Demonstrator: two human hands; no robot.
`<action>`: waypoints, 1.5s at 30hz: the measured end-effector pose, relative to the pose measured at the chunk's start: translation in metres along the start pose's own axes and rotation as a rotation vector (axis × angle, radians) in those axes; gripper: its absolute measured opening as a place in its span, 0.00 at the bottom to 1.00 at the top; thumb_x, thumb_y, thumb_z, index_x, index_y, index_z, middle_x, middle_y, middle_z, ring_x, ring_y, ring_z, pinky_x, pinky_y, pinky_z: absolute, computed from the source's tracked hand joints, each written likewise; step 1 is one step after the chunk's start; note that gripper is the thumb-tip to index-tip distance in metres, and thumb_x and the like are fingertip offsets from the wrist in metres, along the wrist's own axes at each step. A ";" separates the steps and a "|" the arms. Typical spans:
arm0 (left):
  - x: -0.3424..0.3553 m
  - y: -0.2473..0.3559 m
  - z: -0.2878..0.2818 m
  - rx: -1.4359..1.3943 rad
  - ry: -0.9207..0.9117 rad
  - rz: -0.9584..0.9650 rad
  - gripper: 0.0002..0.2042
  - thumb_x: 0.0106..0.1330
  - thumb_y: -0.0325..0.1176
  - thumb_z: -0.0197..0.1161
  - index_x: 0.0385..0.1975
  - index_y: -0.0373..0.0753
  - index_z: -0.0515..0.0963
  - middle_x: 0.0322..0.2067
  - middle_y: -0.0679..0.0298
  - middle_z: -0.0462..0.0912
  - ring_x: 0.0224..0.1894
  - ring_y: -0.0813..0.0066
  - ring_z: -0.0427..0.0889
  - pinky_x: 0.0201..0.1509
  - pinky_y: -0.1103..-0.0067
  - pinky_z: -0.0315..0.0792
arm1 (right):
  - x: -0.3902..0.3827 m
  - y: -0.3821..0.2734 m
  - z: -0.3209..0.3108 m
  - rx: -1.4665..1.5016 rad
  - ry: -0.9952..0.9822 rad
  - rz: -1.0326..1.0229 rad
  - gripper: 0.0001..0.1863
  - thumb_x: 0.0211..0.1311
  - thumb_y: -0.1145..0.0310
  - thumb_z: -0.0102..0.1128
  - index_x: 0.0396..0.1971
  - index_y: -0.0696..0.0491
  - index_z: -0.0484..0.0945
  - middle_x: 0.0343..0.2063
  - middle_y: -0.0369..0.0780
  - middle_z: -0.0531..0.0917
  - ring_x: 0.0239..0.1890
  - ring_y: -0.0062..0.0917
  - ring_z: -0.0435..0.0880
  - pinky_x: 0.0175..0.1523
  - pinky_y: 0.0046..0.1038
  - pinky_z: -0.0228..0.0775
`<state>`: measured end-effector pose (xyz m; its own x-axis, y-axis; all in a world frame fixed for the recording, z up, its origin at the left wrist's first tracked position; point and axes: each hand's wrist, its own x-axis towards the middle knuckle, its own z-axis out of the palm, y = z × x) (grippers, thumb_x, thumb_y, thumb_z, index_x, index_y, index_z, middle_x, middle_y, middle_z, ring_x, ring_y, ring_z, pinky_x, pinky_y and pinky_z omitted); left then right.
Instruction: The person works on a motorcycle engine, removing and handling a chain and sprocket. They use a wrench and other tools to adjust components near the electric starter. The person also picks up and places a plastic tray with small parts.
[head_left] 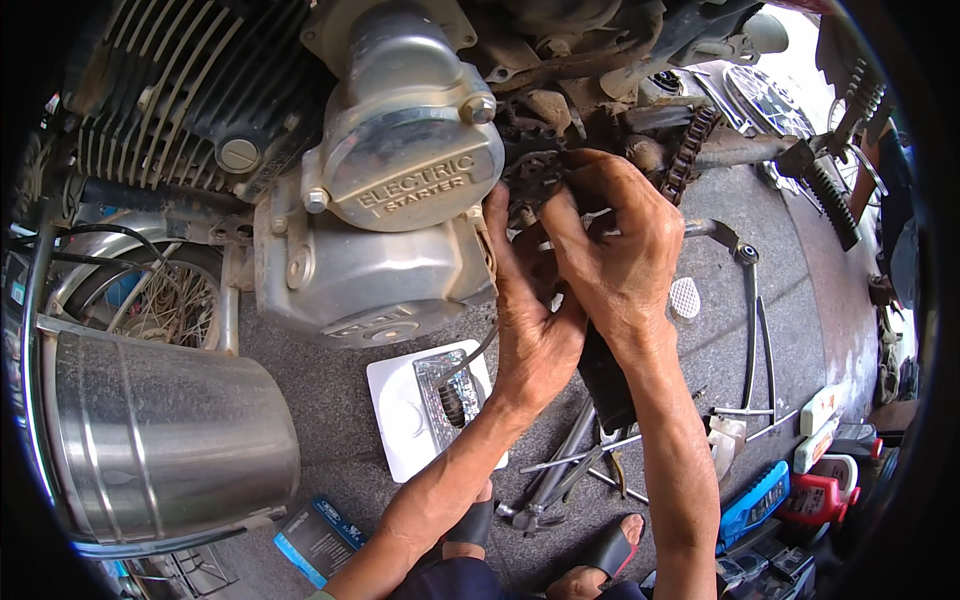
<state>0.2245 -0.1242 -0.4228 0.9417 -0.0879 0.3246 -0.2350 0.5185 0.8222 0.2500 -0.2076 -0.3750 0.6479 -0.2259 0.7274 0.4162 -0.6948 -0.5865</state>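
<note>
Both hands are at the gap beside the engine cover [385,265], where the dark metal part [533,172] sits, apparently a sprocket, just right of the starter cover [415,165].

Right hand [625,240]: fingers curled, thumb and forefinger brought near each other at the part's edge; whether they grip it, cannot tell.
Left hand [535,340]: partly open, fingers reaching up along the cover's edge; fingertips partly hidden, hold unclear.

Technique, my judgement: steady the part with your left fingers and let your right do the fine work. Keep it square, and ease it rather than force it; if it binds, back off and realign. Greasy metal would slip, so wipe your fingertips first. Mind the teeth and the cover's edge. Keep the chain [690,155], hanging to the right, clear of your knuckles. Pliers [619,472] lie on the floor below.
</note>
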 end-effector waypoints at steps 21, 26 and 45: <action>0.002 0.001 -0.002 0.169 -0.046 0.046 0.49 0.60 0.15 0.58 0.74 0.49 0.31 0.63 0.47 0.62 0.64 0.58 0.67 0.66 0.65 0.66 | -0.006 0.003 0.001 0.052 -0.012 0.086 0.11 0.53 0.76 0.63 0.36 0.63 0.83 0.27 0.43 0.87 0.29 0.21 0.86 0.35 0.23 0.77; -0.007 0.001 -0.006 0.260 -0.038 0.060 0.49 0.61 0.15 0.58 0.74 0.49 0.31 0.63 0.47 0.62 0.63 0.59 0.68 0.64 0.66 0.66 | -0.007 -0.009 -0.004 0.088 0.080 0.122 0.08 0.47 0.72 0.65 0.26 0.61 0.79 0.22 0.46 0.82 0.25 0.37 0.85 0.32 0.31 0.77; -0.063 0.063 -0.037 0.774 0.049 0.159 0.08 0.70 0.21 0.56 0.44 0.30 0.80 0.39 0.59 0.82 0.38 0.76 0.80 0.44 0.82 0.74 | -0.066 -0.062 -0.057 0.609 -0.200 0.654 0.06 0.52 0.77 0.66 0.31 0.62 0.81 0.22 0.40 0.84 0.21 0.17 0.82 0.24 0.21 0.71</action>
<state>0.1595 -0.0547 -0.4083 0.8880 -0.0158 0.4596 -0.4516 -0.2192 0.8649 0.1451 -0.1889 -0.3666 0.9477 -0.2857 0.1426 0.1556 0.0229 -0.9876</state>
